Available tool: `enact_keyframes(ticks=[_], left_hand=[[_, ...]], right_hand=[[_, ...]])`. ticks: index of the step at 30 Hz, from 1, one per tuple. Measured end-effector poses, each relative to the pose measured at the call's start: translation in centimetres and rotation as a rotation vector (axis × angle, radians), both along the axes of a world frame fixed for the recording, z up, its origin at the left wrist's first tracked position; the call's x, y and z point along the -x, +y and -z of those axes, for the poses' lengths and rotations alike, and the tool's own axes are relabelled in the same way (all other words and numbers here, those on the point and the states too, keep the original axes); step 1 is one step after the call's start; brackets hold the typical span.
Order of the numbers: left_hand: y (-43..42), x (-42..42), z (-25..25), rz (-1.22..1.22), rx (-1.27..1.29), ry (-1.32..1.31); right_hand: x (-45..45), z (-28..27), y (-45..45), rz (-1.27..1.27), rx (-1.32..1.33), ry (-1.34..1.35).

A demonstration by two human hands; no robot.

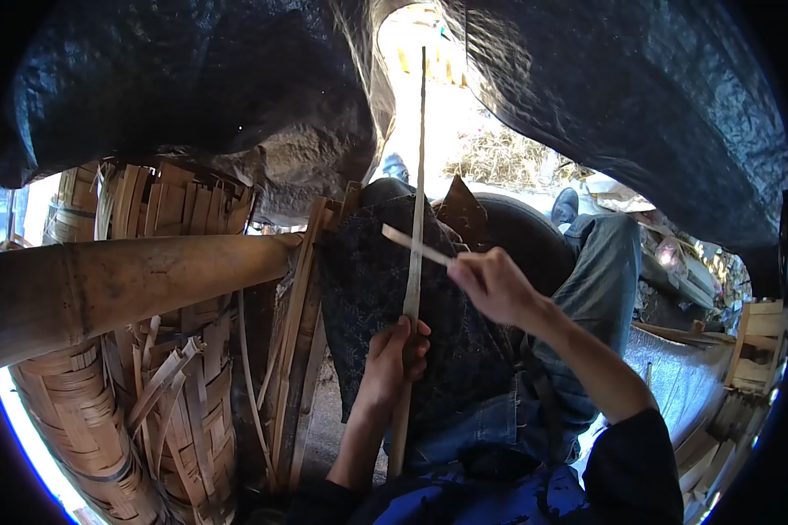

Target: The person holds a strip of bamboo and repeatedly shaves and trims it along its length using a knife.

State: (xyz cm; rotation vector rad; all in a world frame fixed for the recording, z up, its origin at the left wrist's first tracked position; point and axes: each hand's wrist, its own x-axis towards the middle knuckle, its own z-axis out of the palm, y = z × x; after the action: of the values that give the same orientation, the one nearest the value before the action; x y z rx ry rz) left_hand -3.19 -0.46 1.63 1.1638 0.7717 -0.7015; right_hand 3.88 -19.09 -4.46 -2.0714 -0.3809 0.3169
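My left hand (390, 363) is closed around a long, narrow bamboo strip (416, 254), which stretches away from me over my lap; its lower end shows below the fist. In my right hand (499, 284) is what looks like a knife (429, 252), with a thin, flat, pale blade and a handle hidden by the fingers. The blade crosses the strip above my left hand; whether they touch, I cannot tell. Beneath both hands a dark patterned cloth (368, 254) covers my thigh.
A thick bamboo pole (149, 280) juts in from the left. Below it stand woven bamboo baskets (79, 420) and upright split strips (298, 341). Dark plastic sheeting (622, 105) hangs overhead on both sides of a bright opening. A wooden crate (757, 341) is at the right.
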Motion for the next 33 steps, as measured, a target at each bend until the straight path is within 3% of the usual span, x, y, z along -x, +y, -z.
enact_keyframes(ticks=[4, 10, 16, 27, 29, 31, 33], left_hand=[[0.2, 0.2, 0.3, 0.003, 0.041, 0.003], [0.1, 0.3, 0.6, 0.078, -0.141, -0.031], [-0.2, 0.4, 0.6, 0.079, -0.212, -0.056], [1.1, 0.2, 1.4, -0.019, 0.013, -0.042], [0.4, 0.4, 0.8, 0.041, -0.065, -0.031], [-0.3, 0.8, 0.6, 0.103, -0.145, -0.018], [-0.2, 1.0, 0.5, 0.082, -0.014, -0.04]], right_hand=[[3.0, 0.1, -0.2, -0.107, 0.166, 0.025], [3.1, -0.3, 1.5, -0.074, 0.366, 0.015], [3.2, 0.6, 2.1, -0.031, 0.38, -0.059], [2.9, 1.7, 2.8, 0.02, 0.331, -0.14], [2.2, 1.6, 3.1, 0.003, 0.339, -0.124], [0.1, 1.7, 3.5, 0.285, 0.341, -0.135], [-2.4, 1.9, 3.6, 0.233, 0.289, -0.181]])
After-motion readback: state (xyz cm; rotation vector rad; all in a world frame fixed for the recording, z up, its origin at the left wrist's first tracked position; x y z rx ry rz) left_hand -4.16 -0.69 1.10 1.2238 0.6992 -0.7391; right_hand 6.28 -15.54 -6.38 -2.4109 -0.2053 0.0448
